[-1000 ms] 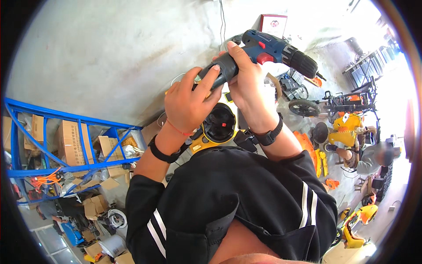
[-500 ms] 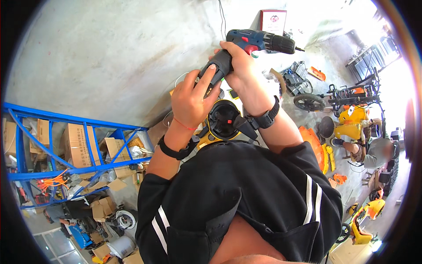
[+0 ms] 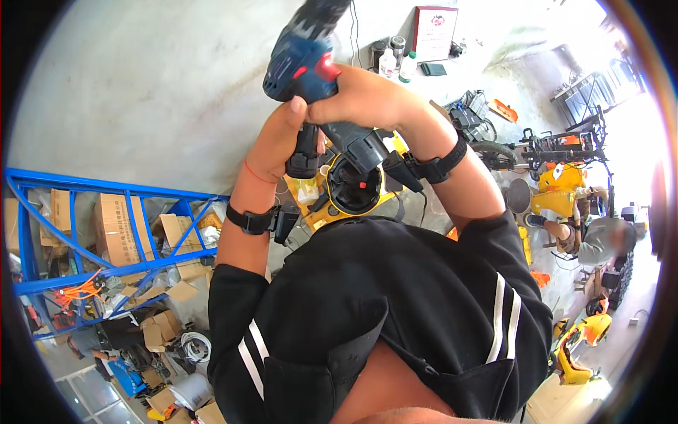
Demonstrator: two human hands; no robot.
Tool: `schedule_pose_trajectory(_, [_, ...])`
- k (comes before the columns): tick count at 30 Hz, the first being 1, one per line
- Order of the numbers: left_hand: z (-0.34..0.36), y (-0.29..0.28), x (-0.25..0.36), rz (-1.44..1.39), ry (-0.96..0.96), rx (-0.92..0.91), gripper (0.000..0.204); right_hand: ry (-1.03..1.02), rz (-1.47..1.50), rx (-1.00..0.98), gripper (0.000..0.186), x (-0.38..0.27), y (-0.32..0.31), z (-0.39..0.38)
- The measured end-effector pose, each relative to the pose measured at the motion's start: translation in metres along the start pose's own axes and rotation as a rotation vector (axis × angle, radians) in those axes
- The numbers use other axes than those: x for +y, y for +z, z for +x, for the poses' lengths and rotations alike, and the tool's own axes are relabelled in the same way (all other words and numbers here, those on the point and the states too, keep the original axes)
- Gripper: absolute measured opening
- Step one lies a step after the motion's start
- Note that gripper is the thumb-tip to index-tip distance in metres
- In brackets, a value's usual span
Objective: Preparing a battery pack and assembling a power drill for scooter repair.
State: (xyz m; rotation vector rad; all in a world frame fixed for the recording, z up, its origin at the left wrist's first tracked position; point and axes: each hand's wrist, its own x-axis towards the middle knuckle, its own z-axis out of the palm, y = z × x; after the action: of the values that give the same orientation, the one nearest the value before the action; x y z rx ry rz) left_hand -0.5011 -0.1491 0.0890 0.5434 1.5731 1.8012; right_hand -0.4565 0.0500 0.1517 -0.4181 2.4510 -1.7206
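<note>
The right hand [image 3: 357,97] grips a cordless drill [image 3: 300,65] by its handle [image 3: 347,133]; the left hand [image 3: 279,138] (partly hidden) holds a black battery-like block [image 3: 304,154].

The head view looks down and forward from the left one of two fisheye cameras worn side by side on the person's head. It sits close above the wearer's black shirt [image 3: 424,297], which fills 6 o'clock. The cordless drill [image 3: 300,65] near 12 o'clock is close too, cut by the upper edge. Farther off, bent blue shelving [image 3: 141,268] lies toward 9 o'clock, a co-worker [image 3: 600,244] toward 3.
</note>
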Motion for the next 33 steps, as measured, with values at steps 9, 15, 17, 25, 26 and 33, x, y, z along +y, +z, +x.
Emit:
schedule_pose_trajectory(9, [0.009,0.020,-0.040,-0.526,0.109,-0.109,0.050,-0.134,-0.425,0.214,0.074,0.011,0.011,-0.017])
schedule_pose_trajectory(15, [0.031,0.026,-0.036,-0.452,0.305,-0.097,0.054,0.069,-0.042,0.219,0.059,0.042,-0.019,-0.086])
schedule_pose_trajectory(17, [0.039,0.029,-0.037,-0.473,0.290,-0.120,0.055,0.190,0.358,0.206,0.052,0.052,-0.006,-0.093])
schedule_pose_trajectory(25, [0.043,0.064,-0.035,-0.320,0.298,-0.171,0.064,0.004,0.411,0.457,0.046,0.055,0.014,-0.121])
schedule_pose_trajectory(26, [0.043,0.070,-0.036,-0.355,0.376,-0.158,0.066,-0.006,0.404,0.465,0.046,0.054,0.014,-0.127])
schedule_pose_trajectory(33, [0.044,0.077,-0.036,-0.334,0.368,-0.442,0.080,-0.146,0.516,0.544,0.047,0.057,0.015,-0.139])
